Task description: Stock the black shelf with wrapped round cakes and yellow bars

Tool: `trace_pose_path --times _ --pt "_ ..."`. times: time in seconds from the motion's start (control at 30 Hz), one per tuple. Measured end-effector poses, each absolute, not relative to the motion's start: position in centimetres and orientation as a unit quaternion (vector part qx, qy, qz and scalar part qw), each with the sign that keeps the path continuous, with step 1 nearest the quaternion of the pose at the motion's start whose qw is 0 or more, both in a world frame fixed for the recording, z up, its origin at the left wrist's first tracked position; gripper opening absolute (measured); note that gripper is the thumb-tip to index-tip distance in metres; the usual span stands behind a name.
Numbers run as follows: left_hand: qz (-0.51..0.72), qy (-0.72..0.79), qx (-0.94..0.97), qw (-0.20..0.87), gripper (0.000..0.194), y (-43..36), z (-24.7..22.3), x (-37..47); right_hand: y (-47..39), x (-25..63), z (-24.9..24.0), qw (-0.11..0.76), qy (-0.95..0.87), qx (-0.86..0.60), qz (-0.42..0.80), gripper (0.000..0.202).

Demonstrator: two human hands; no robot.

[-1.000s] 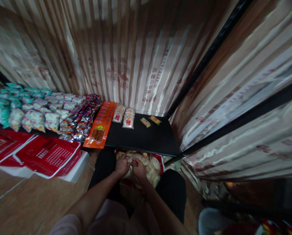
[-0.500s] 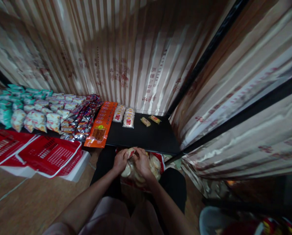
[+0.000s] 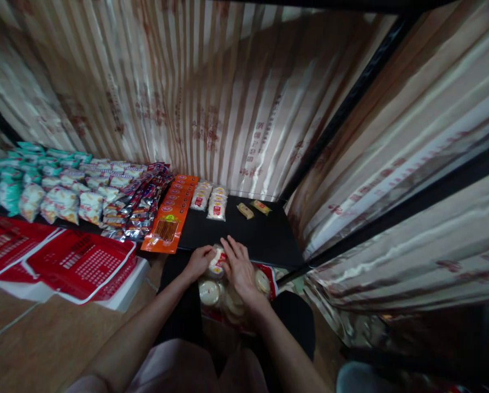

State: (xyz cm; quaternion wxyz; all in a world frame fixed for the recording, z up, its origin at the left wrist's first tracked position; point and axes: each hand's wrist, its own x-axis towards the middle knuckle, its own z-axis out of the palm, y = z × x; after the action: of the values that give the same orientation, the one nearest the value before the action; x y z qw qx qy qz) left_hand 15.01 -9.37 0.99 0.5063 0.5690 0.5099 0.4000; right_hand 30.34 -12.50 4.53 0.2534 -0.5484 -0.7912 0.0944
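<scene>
Over my lap, my left hand (image 3: 200, 261) pinches the left side of a small white snack packet (image 3: 216, 262) with a red mark. My right hand (image 3: 240, 267) touches the packet's right side, its fingers stretched forward over the edge. Below them, a large red-edged bag (image 3: 274, 283) lies between my knees. Round, pale wrapped snacks (image 3: 209, 293) show in it, partly hidden by my right hand and wrist.
Ahead is a black shelf (image 3: 260, 240) with two rows of white packets (image 3: 217, 204), two small yellow packets (image 3: 260, 207), an orange snack bag (image 3: 169, 215) and several silver and white packets (image 3: 90, 206). Red bags (image 3: 80, 262) stand lower left. A black pole (image 3: 351, 109) slants at right.
The white packet now shows more plainly between my hands. My right fingers have stretched forward, and my left hand has shifted slightly left. The view has tilted a little.
</scene>
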Motion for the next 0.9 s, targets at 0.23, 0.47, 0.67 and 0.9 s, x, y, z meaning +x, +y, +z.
trace_pose_path --times 0.23,0.47,0.67,0.9 --pt "0.260 0.481 0.635 0.545 0.036 -8.3 2.2 13.2 -12.2 29.6 5.8 0.182 -0.845 -0.459 0.206 0.074" --pt "0.375 0.435 0.511 0.640 0.040 -8.0 4.2 11.1 -10.9 28.9 4.6 0.287 -0.723 -0.539 0.322 0.032" --pt "0.450 0.447 0.446 0.631 0.047 -7.4 3.4 10.5 -9.3 27.2 3.1 0.415 -0.520 -0.559 0.495 0.029" --pt "0.501 0.544 0.427 0.521 0.039 -6.1 1.4 11.2 -6.9 24.9 1.8 0.496 -0.360 -0.546 0.571 0.035"
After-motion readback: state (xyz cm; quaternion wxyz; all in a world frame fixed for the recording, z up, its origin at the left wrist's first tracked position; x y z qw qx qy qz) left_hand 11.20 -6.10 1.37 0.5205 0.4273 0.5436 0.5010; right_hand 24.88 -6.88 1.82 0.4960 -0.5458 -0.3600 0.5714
